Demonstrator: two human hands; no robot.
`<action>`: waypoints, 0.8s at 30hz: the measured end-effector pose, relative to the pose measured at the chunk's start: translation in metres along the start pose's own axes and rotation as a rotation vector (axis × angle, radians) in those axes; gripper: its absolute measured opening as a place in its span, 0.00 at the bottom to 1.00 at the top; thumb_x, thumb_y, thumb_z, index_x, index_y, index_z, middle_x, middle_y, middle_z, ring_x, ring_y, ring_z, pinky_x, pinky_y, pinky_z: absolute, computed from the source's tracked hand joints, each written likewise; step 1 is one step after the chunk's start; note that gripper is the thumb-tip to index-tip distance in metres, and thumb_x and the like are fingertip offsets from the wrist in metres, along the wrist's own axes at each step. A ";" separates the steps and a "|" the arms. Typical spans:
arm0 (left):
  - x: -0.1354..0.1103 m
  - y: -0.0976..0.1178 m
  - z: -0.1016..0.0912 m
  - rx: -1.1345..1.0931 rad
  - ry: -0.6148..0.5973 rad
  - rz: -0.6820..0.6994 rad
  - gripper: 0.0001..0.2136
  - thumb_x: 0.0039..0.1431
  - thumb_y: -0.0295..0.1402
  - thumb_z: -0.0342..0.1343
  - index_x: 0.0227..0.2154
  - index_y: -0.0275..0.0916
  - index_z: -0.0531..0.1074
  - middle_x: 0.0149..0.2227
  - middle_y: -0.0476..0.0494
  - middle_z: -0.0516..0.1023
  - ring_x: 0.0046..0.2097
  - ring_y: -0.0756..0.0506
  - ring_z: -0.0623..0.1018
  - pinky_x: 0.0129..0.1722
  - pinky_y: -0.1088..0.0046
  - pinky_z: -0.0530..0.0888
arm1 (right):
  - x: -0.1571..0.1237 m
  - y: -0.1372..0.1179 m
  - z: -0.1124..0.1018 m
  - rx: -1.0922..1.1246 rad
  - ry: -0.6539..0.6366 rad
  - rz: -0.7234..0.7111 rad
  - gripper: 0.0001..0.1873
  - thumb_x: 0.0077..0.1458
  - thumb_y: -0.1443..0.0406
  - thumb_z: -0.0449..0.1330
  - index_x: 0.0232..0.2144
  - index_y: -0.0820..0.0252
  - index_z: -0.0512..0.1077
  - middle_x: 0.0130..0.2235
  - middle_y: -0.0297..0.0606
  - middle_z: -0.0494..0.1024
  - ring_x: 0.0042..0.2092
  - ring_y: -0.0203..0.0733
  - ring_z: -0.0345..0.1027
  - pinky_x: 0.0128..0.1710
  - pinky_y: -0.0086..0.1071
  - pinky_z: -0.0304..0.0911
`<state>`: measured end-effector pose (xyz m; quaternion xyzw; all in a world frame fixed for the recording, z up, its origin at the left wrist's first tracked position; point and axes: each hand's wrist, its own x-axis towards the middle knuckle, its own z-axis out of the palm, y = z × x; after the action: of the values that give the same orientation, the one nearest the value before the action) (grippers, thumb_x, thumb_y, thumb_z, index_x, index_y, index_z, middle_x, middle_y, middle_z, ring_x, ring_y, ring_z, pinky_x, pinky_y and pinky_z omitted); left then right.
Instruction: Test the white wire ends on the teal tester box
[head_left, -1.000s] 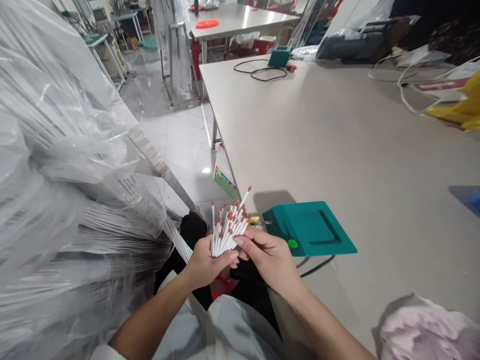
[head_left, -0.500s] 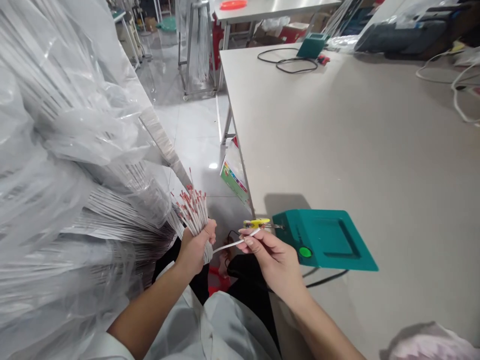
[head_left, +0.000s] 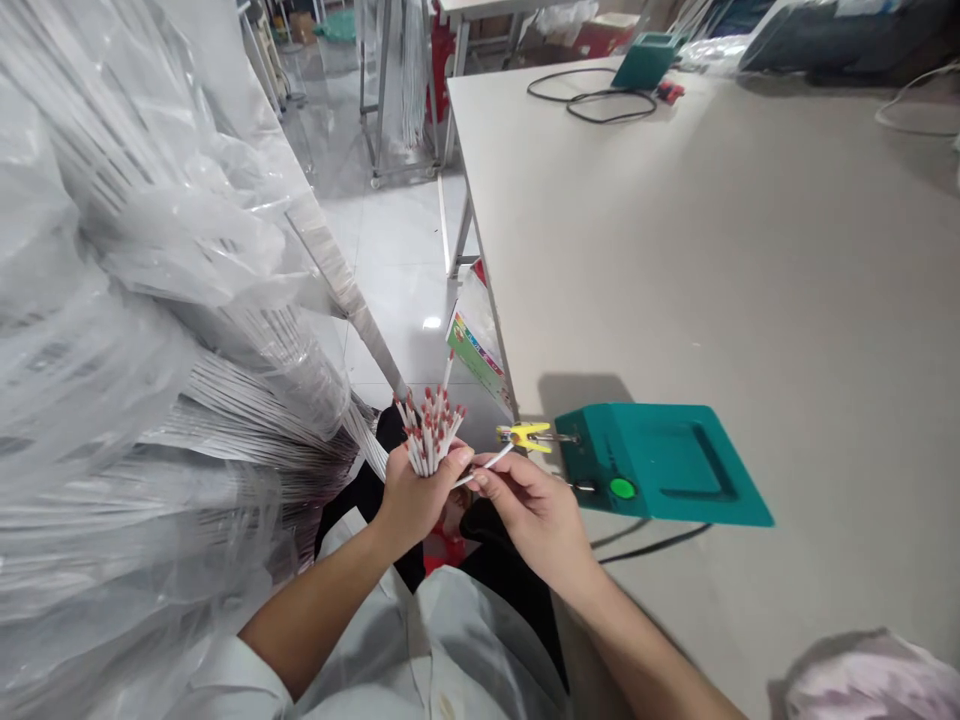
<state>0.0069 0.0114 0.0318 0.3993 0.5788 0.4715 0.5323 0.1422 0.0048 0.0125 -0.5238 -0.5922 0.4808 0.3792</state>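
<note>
A bundle of white wires (head_left: 429, 440) with reddish-brown tips stands up out of my left hand (head_left: 416, 505), whose fingers wrap round it. My right hand (head_left: 536, 510) pinches a single white wire (head_left: 497, 456) between thumb and fingers, close beside the bundle. The two hands nearly touch. Just beyond my right fingertips is a yellow clip (head_left: 525, 435), joined by metal to a teal box (head_left: 660, 465) with a green round button (head_left: 622, 488). The lower part of the bundle is hidden behind my left hand.
Long white wires in clear plastic wrap (head_left: 172, 250) fill the left side. The pale table (head_left: 712, 270) spreads to the right, with a second teal device (head_left: 646, 62) and black cable at its far end. A pinkish cloth bundle (head_left: 874, 680) lies at the lower right.
My left hand has moved right with the bundle, up against my right hand. The pinched wire has come closer to the bundle. The whole view has shifted slightly.
</note>
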 end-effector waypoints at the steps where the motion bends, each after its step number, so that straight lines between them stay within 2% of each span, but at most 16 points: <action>1: 0.000 0.001 0.001 0.004 0.023 -0.024 0.06 0.47 0.34 0.58 0.25 0.35 0.72 0.22 0.50 0.72 0.26 0.51 0.72 0.30 0.75 0.70 | 0.000 0.000 0.001 -0.038 -0.028 -0.021 0.09 0.54 0.62 0.55 0.32 0.60 0.72 0.29 0.37 0.76 0.30 0.37 0.69 0.32 0.29 0.66; 4: 0.000 0.004 0.003 0.020 0.047 -0.050 0.08 0.41 0.30 0.61 0.27 0.35 0.74 0.26 0.47 0.77 0.30 0.48 0.75 0.32 0.73 0.72 | -0.001 -0.001 0.005 -0.190 -0.060 -0.093 0.10 0.55 0.64 0.52 0.26 0.60 0.70 0.26 0.36 0.75 0.28 0.36 0.68 0.28 0.27 0.63; 7: -0.003 0.001 0.005 0.042 -0.004 -0.014 0.06 0.42 0.28 0.60 0.27 0.35 0.74 0.32 0.44 0.79 0.35 0.46 0.77 0.37 0.71 0.73 | -0.002 0.001 0.008 -0.350 -0.048 -0.175 0.11 0.55 0.67 0.49 0.23 0.60 0.68 0.24 0.35 0.73 0.26 0.35 0.66 0.26 0.26 0.61; 13: -0.006 -0.009 0.007 0.091 -0.035 -0.031 0.06 0.45 0.32 0.60 0.27 0.35 0.74 0.30 0.44 0.79 0.36 0.45 0.76 0.36 0.71 0.72 | -0.002 0.013 0.013 -0.559 -0.029 -0.230 0.12 0.53 0.70 0.48 0.25 0.60 0.70 0.26 0.38 0.75 0.27 0.37 0.68 0.26 0.27 0.59; 16: -0.005 -0.012 0.009 0.099 -0.052 -0.041 0.06 0.46 0.33 0.59 0.25 0.35 0.74 0.28 0.45 0.78 0.36 0.45 0.76 0.35 0.72 0.72 | -0.002 0.015 0.015 -0.560 -0.049 -0.224 0.12 0.51 0.70 0.47 0.26 0.59 0.70 0.26 0.38 0.75 0.28 0.38 0.69 0.28 0.28 0.60; 20: -0.006 -0.015 0.008 0.121 -0.045 -0.067 0.06 0.46 0.32 0.59 0.25 0.35 0.74 0.28 0.45 0.77 0.35 0.45 0.76 0.33 0.73 0.72 | -0.002 0.016 0.015 -0.476 -0.076 -0.139 0.11 0.50 0.71 0.48 0.23 0.58 0.68 0.26 0.37 0.75 0.29 0.38 0.69 0.29 0.28 0.60; 24: -0.008 -0.018 0.005 0.159 -0.057 -0.026 0.05 0.47 0.32 0.57 0.25 0.36 0.73 0.28 0.46 0.77 0.34 0.46 0.75 0.33 0.74 0.71 | -0.003 0.018 0.014 -0.432 -0.112 -0.130 0.09 0.50 0.70 0.49 0.25 0.58 0.69 0.28 0.36 0.76 0.31 0.39 0.70 0.30 0.28 0.62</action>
<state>0.0137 0.0000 0.0167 0.4461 0.6041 0.4055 0.5212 0.1338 -0.0012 -0.0083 -0.5260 -0.7340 0.3457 0.2549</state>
